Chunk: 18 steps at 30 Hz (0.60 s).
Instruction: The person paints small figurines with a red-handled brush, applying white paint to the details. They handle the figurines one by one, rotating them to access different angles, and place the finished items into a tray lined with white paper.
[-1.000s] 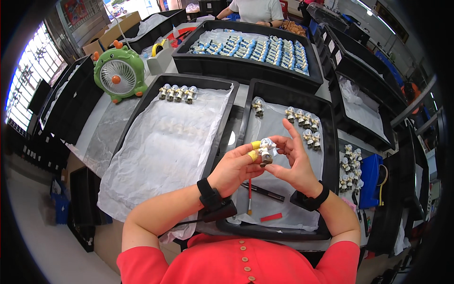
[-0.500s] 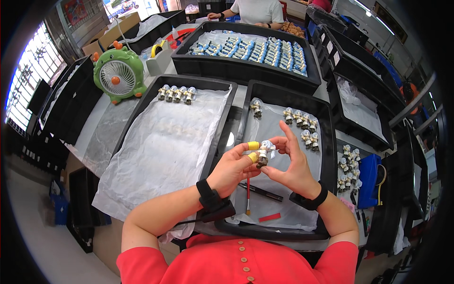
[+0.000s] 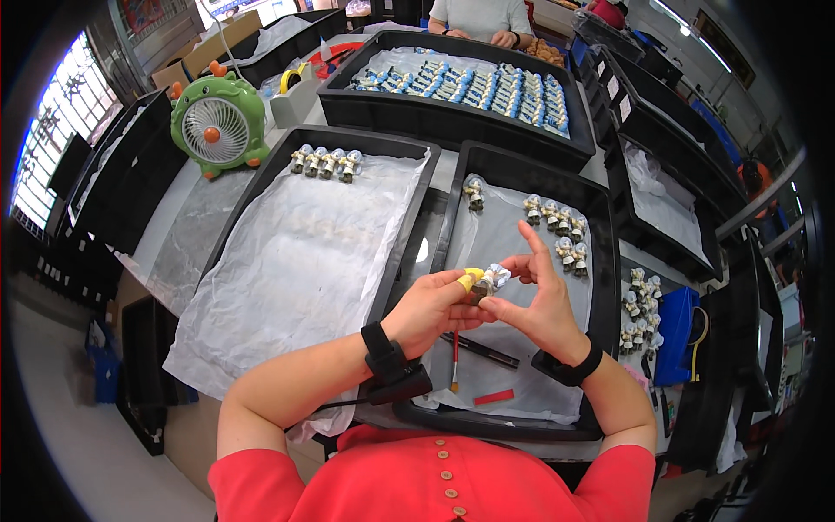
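A small figurine (image 3: 495,278) with a white-and-grey head is held tilted above the right-hand black tray (image 3: 602,287). My left hand (image 3: 428,306), with yellow wraps on its thumb and index finger, pinches it from the left. On the other side, my right hand (image 3: 550,317) has its thumb and a bent finger at the figurine, while the index finger points up. Parts of the figurine are hidden by fingers. Beneath my hands lie a thin red-handled brush (image 3: 455,361), a dark slim tool (image 3: 487,351) and a red strip (image 3: 494,397). Similar figurines (image 3: 552,213) stand farther back in this tray.
A paper-lined tray (image 3: 300,235) at left holds a short row of figurines (image 3: 327,163). A large tray (image 3: 452,117) of blue-and-white pieces sits behind. Green fan (image 3: 217,126) stands far left; loose figurines (image 3: 639,313) and a blue bin (image 3: 677,337) are right. Another person's hands (image 3: 504,39) rest beyond.
The figurine has gone from nearly upright to tilted, its head leaning right. My left fingers have shifted over it. Across the table, the other person's hands have come closer together.
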Available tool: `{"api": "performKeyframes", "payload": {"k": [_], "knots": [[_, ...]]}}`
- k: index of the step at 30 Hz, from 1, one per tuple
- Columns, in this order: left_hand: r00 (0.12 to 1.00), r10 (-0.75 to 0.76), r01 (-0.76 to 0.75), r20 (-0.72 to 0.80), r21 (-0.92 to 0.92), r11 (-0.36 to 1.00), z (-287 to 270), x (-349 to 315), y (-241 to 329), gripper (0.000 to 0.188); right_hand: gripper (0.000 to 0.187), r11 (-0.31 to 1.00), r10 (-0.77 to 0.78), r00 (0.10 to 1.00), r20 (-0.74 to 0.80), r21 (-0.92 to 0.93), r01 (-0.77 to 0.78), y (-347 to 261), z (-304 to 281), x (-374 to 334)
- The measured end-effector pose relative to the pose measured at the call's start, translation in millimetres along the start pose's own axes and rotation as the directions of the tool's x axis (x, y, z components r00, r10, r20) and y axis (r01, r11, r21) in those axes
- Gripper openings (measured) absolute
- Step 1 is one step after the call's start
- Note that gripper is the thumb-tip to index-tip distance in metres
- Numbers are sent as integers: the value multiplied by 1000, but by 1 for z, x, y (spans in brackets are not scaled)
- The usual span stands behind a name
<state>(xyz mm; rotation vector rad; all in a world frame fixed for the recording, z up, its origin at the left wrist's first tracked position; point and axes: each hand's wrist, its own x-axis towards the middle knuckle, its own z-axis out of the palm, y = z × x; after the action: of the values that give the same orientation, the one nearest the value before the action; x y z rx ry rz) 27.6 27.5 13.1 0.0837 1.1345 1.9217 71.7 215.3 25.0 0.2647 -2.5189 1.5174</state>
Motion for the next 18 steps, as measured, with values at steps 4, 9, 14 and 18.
{"api": "performKeyframes", "payload": {"k": [4,9,14,18], "knots": [[999,6,-5,35,-22,1000,1,-1,1,31,95,1000,-5,1000,-11,-7,5,1,0,1],[997,14,-7,71,-96,995,0,1,-3,34,98,999,-25,999,-22,23,26,4,1,0],[996,23,-12,86,-130,991,-1,1,-3,39,99,998,-53,999,-11,-32,53,4,5,-2],[994,34,-19,106,-142,990,-2,3,-7,38,97,998,-56,998,-19,-41,55,0,8,-3]]}}
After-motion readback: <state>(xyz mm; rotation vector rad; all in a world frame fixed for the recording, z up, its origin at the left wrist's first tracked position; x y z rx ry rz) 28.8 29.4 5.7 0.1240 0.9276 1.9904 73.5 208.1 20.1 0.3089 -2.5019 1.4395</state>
